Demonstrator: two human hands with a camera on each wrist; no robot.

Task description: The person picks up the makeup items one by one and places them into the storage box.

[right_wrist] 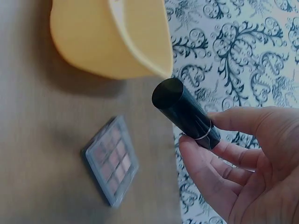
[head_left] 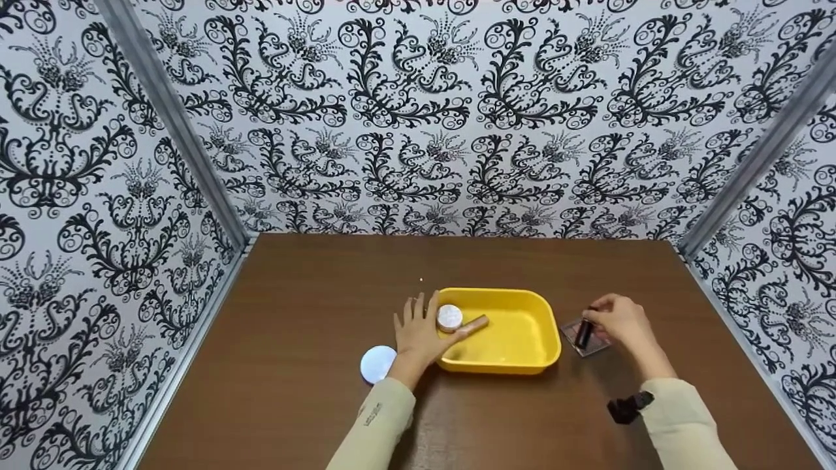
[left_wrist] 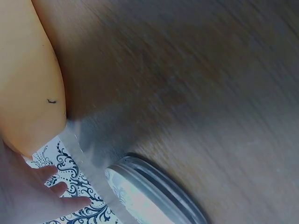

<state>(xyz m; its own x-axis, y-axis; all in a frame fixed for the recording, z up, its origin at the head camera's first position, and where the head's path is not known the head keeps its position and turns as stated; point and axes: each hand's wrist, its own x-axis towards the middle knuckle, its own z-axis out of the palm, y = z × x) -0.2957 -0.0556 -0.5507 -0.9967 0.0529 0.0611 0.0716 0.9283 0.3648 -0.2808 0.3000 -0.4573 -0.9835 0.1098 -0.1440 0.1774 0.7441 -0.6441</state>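
My right hand (head_left: 620,321) pinches a black lipstick tube (right_wrist: 184,109) by one end between thumb and fingertips. The tube is held over a square eyeshadow palette (right_wrist: 114,161) with a clear lid. My left hand (head_left: 420,336), fingers spread and straight, lies over the left rim of a yellow plastic tub (head_left: 503,369). Inside the tub, beside that hand, sit a small round white container (head_left: 449,318) and a short brownish tube (head_left: 477,323) at the thumb tip. A round flat case with a pale shiny top (left_wrist: 135,193) rests on the table left of my left wrist.
The brown wooden table (head_left: 313,300) is bordered by walls with black-and-white scroll wallpaper (head_left: 418,130) at the back and both sides. Grey metal strips (head_left: 189,130) run along the corners. A black strap-on device (head_left: 627,408) sits at my right cuff.
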